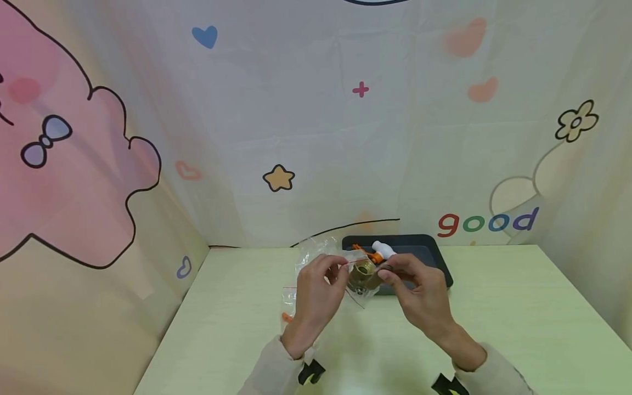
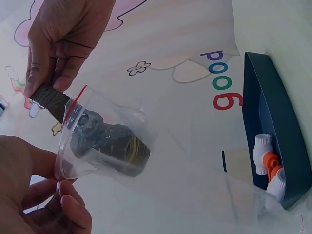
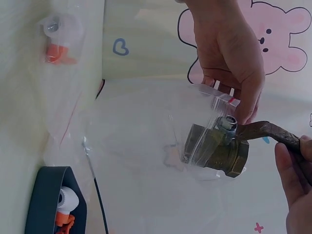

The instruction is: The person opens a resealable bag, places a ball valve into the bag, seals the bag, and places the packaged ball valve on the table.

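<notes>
A brass ball valve [image 2: 114, 146] sits with its body inside a clear zip bag [image 2: 141, 117]. Its dark lever handle [image 2: 51, 102] sticks out through the bag's mouth, beside the red seal line. My left hand [image 1: 318, 293] pinches the edge of the bag's mouth between thumb and fingers. On the other side, my right hand [image 1: 427, 296] grips the lever's end with thumb and fingertips. Valve and bag are held up in front of the tray. In the right wrist view, the hexagonal end [image 3: 237, 158] of the valve shows clearly.
Behind my hands, a dark tray [image 1: 441, 263] holds white plastic valves [image 1: 383, 250] with orange handles. Left of it lies another clear bag [image 3: 61, 117] on the table [image 1: 518, 307], with a white and orange valve [image 3: 58, 36] inside. A printed curtain [image 1: 316, 120] hangs behind the table.
</notes>
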{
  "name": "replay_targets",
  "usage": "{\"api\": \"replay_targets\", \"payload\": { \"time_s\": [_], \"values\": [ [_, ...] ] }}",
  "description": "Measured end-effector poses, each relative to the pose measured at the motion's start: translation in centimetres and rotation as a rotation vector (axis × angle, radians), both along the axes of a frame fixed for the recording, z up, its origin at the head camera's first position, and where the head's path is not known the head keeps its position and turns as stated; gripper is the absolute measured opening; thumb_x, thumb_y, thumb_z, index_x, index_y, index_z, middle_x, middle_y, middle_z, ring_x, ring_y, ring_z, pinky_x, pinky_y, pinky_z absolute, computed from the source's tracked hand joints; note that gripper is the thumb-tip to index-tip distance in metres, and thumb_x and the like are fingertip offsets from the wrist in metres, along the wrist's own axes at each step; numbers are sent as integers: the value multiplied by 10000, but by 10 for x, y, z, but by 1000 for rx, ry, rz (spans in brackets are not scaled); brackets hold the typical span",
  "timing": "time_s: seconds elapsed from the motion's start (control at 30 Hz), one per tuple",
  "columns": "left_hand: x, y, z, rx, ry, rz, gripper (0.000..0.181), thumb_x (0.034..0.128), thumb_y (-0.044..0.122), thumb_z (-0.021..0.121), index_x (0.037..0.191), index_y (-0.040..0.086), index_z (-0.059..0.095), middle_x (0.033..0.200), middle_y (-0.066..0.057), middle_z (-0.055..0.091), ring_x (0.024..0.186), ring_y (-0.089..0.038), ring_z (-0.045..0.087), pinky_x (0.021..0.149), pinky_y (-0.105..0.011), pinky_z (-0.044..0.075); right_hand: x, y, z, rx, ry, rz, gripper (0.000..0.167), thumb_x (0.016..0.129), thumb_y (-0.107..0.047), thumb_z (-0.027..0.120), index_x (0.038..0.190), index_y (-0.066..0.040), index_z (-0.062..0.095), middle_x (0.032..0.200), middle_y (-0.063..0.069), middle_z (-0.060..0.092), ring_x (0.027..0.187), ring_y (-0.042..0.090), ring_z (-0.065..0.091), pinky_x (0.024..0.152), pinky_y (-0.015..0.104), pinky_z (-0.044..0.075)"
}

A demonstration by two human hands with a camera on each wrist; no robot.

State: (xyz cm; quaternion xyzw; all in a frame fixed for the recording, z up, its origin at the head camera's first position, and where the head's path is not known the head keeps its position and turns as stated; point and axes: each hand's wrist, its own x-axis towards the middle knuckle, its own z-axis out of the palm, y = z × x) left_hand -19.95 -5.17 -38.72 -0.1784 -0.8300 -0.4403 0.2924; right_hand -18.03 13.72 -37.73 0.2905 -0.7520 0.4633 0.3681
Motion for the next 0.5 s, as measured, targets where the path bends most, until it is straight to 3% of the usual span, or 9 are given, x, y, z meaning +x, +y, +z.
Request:
{"api": "replay_targets", "payload": {
  "time_s": [0.5],
  "values": [
    [-1, 2, -1, 108, -102, -149, 74, 923, 31, 607, 950, 22, 675, 659, -21, 600, 505, 4, 506, 443, -182, 447, -1, -6, -5, 105, 3, -17, 317, 715, 100, 790, 966, -54, 670, 841, 23, 731, 722, 109, 704, 688, 108, 536]
  ]
}}
